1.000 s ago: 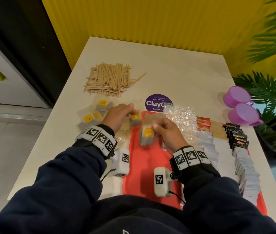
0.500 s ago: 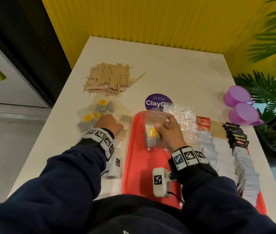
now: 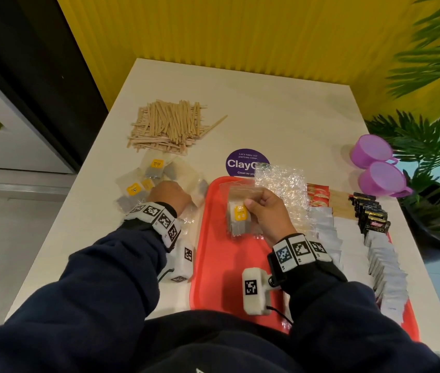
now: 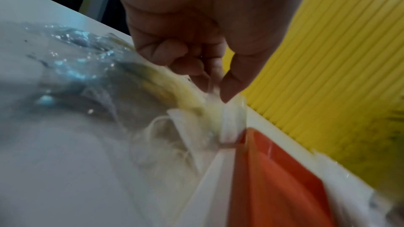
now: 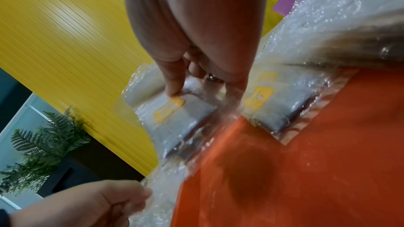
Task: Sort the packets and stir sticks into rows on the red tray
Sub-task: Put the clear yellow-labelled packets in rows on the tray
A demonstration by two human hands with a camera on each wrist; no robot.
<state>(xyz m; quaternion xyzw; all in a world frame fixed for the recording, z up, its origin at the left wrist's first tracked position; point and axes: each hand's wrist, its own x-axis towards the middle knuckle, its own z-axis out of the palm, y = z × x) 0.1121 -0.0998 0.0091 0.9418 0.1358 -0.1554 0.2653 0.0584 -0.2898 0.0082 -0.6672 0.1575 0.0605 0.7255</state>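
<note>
Pinching a loose tea packet (image 4: 229,120), the left hand (image 3: 169,196); the right hand (image 3: 267,214) grips a stack (image 3: 239,219).

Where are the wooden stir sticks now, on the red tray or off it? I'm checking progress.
Off it. The stir sticks lie in a loose pile on the table, beyond the red tray.

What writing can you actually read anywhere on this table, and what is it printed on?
"ClayC", cut off by a clear wrapper: purple round sticker on the table.
"Let's keep our pantries clean.": same sticker, small.
Yellow tags on the clear packets: too small.
Black packets: lettering blurred.
</note>
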